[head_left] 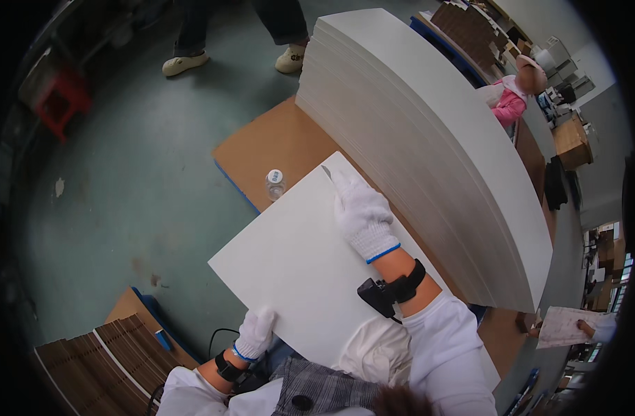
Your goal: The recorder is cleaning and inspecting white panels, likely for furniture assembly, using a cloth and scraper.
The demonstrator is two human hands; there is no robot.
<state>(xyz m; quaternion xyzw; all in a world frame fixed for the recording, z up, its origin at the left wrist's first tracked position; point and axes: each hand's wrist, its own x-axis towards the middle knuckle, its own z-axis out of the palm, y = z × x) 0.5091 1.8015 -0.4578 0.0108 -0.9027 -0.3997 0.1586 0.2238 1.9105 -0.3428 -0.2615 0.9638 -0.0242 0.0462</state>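
A large white sheet of board lies in front of me on a brown board surface. My right hand, in a white knitted glove, is closed at the sheet's far corner. From its fingertips sticks a small thin, dark blade-like piece; the rest of it is hidden by the glove. At the near left edge of the sheet, my left hand, gloved too, has its fingers together on the edge. A small clear bottle with a white cap stands just beyond the sheet's left edge.
A tall stack of white sheets rises close on the right. Slotted brown cardboard pieces lie at the lower left. A red stool stands on the green floor. One person stands at the far side; others are at the right.
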